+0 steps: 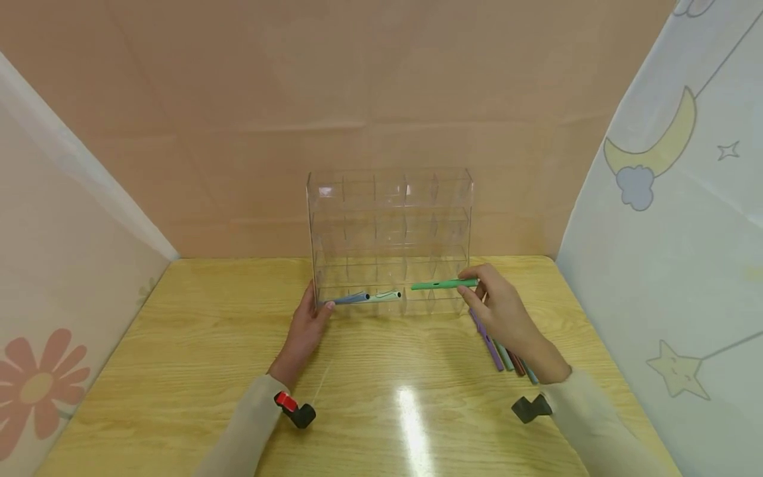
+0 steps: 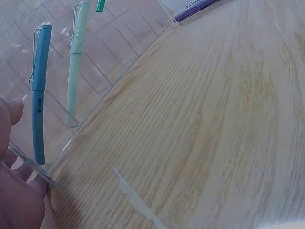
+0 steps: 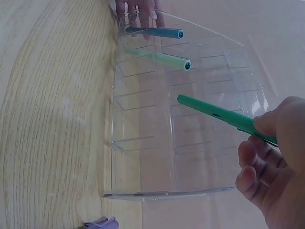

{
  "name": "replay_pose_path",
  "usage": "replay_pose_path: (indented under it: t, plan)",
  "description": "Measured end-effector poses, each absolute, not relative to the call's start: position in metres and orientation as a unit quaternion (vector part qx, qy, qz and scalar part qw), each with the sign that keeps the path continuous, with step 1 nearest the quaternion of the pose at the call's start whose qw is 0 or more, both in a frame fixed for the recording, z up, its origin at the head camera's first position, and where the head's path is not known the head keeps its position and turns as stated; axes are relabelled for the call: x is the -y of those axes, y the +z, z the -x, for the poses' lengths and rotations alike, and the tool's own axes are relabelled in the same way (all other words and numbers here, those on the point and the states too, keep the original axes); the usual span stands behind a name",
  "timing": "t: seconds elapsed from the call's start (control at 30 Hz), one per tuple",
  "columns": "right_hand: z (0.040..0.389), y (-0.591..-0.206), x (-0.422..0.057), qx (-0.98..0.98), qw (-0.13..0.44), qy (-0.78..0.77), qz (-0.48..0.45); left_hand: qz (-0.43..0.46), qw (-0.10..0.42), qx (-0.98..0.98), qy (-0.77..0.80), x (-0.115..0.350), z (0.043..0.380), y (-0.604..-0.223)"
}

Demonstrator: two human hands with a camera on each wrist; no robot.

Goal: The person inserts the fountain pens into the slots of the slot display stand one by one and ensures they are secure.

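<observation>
A transparent compartment rack (image 1: 390, 248) stands upright on the table. My left hand (image 1: 307, 324) grips its lower left side, thumb in front and fingers around the side panel. Two capped pens lie in its bottom row: a blue pen (image 2: 41, 90) at the left end and a mint green pen (image 2: 76, 62) beside it, both with wire clips. Between thumb and fingers, my right hand (image 1: 497, 306) pinches a green pen (image 3: 214, 111) near its clip end. The free end of that pen points left, in front of the rack's lower right part.
Near the rack's lower right corner, a purple pen (image 1: 487, 341) and several other pens, one dark red (image 1: 517, 364), lie on the wooden table (image 1: 381, 424), partly under my right forearm. A peach backdrop (image 1: 238, 132) rises behind, with patterned cloth walls at both sides.
</observation>
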State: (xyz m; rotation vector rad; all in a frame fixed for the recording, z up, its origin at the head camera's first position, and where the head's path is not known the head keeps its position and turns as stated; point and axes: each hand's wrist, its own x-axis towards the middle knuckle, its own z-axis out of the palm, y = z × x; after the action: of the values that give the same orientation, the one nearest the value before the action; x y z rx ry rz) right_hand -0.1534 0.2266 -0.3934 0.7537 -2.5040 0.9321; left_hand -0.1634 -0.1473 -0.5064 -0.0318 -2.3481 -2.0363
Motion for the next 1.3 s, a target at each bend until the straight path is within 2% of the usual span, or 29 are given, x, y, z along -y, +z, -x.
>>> replay_pose_path:
  t: [0.37,0.7,1.07,1.3]
  plan:
    - [0.158,-0.403,-0.209,0.883,0.183,0.314,-0.296,0.014,0.018,0.759,-0.651,0.148,0.163,-0.507]
    - [0.158,-0.408,-0.194,0.896,0.15,0.304,-0.288,0.031,0.02,0.77,-0.637,0.146,0.163,-0.506]
    - [0.161,-0.42,-0.184,0.901,0.187,0.25,-0.301,0.037,0.023,0.766,-0.642,0.146,0.163,-0.506]
    - [0.161,-0.425,-0.179,0.907,0.183,0.241,-0.293,0.034,0.021,0.767,-0.64,0.146,0.164,-0.507]
